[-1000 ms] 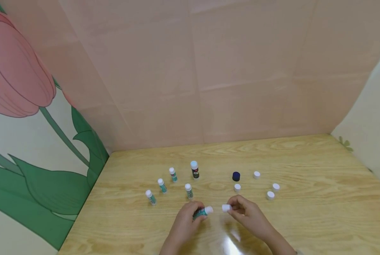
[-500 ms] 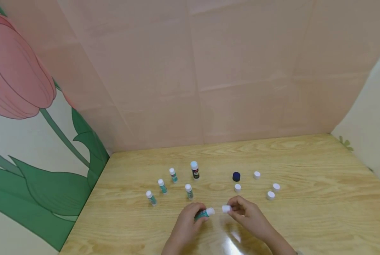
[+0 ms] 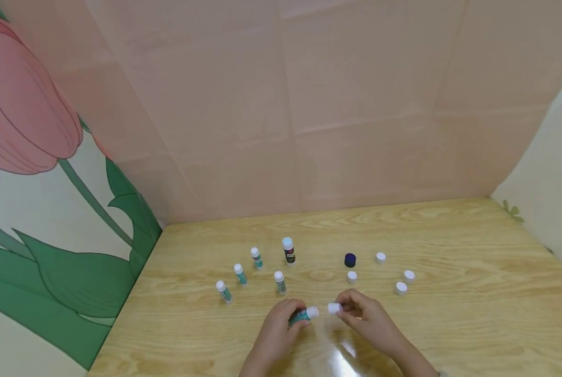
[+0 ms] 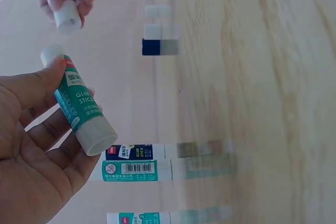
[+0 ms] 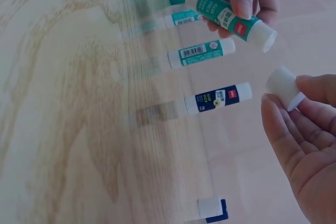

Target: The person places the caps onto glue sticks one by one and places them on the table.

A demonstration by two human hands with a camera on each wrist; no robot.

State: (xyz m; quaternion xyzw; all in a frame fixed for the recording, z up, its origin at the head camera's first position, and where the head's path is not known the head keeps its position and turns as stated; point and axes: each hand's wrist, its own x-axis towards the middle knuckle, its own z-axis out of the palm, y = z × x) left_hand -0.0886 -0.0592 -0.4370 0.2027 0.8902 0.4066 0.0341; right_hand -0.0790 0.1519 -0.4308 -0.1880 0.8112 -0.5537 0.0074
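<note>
My left hand (image 3: pixel 281 322) grips a green-labelled glue stick (image 4: pixel 79 98), tilted, its uncapped white end pointing right. Facing that end across a small gap, my right hand (image 3: pixel 366 319) pinches a white cap (image 5: pixel 284 88) between thumb and fingers. The cap's hollow opening shows in the left wrist view. Beyond my left hand stand several upright glue sticks: a dark-blue one (image 3: pixel 289 251), a green one (image 3: pixel 280 283) nearest my hand, and others further left, such as the leftmost one (image 3: pixel 224 292).
Behind my right hand lie a dark-blue cap (image 3: pixel 350 260) and several white caps, among them a near one (image 3: pixel 351 277) and one at the right (image 3: pixel 409 276). The wooden table (image 3: pixel 474 314) meets a pink cloth backdrop (image 3: pixel 356 131) at its far edge.
My left hand has shifted slightly right with the glue stick, narrowing the gap to the cap. My right hand keeps its place and its pinch.
</note>
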